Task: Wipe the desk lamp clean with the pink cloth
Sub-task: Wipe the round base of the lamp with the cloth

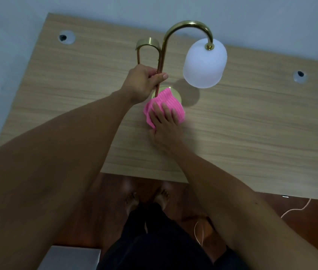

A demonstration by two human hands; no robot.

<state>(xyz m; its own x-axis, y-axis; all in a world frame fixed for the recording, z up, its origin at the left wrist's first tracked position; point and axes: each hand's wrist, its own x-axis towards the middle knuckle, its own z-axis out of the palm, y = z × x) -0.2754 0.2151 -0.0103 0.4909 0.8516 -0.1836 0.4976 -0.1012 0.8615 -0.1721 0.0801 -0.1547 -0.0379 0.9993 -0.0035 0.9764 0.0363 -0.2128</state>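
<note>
Left hand (141, 81) reaches forward, grip clamped round the desk lamp (162, 55) stem, thumb across the front. Right hand (165, 125) is palm-down with fingers spread flat, grip apart, pressing the pink cloth (170, 99) onto the brass base (178, 95), mid wooden counter (251, 123). White shade (205, 63) hangs to the right.

No writing, label, brand mark, number or sign can be read anywhere in the view. The lamp (205, 63), the pink cloth (166, 102) and the wood-grain bench (251, 123) show plain surfaces. The grey box (70, 258) at the lower left of the frame is too blurred to tell whether it bears any mark.
</note>
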